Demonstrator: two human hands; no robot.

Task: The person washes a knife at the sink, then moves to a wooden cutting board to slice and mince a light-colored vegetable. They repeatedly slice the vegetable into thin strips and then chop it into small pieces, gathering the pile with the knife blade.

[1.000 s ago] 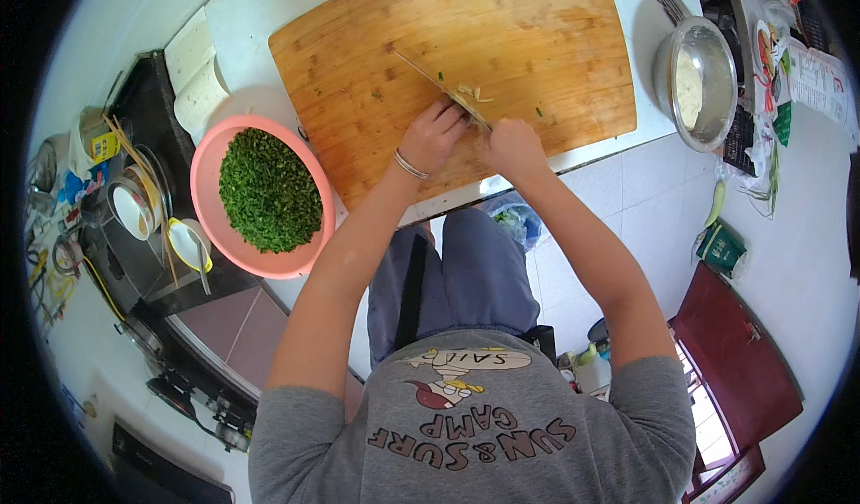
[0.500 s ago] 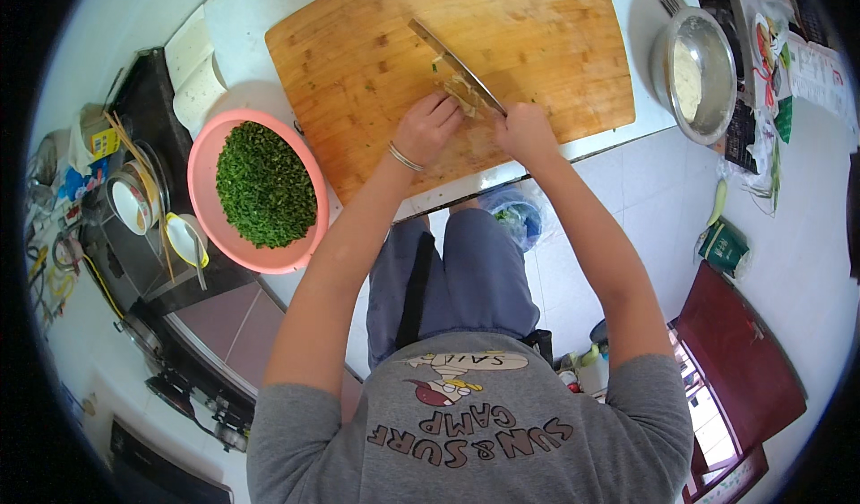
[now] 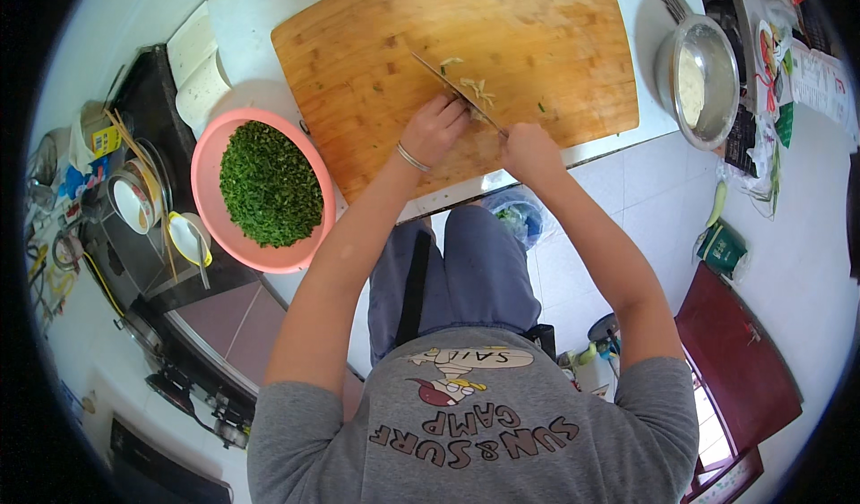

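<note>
My right hand [image 3: 530, 152] is closed round the handle of a kitchen knife [image 3: 455, 89], whose blade slants to the far left over the wooden cutting board [image 3: 376, 43]. Beside the blade, my left hand [image 3: 434, 131] has its fingers curled and pressed together. Whatever lies under those fingertips is hidden. Pale cut strips [image 3: 477, 90], perhaps ginger, lie loose on the far side of the blade. A few green bits are scattered on the wood.
Left of the board stands a pink basin [image 3: 199, 181] heaped with chopped greens [image 3: 269, 186]. A metal bowl [image 3: 724, 83] holding pale flour-like powder is at the right. Bowls and chopsticks lie far left; a lined bin [image 3: 528, 222] stands below the table edge.
The blade has moved nearer, lying lower over the board. Pale strips once bunched beside my left fingers now lie spread beyond the blade. My right hand has come slightly toward me.
</note>
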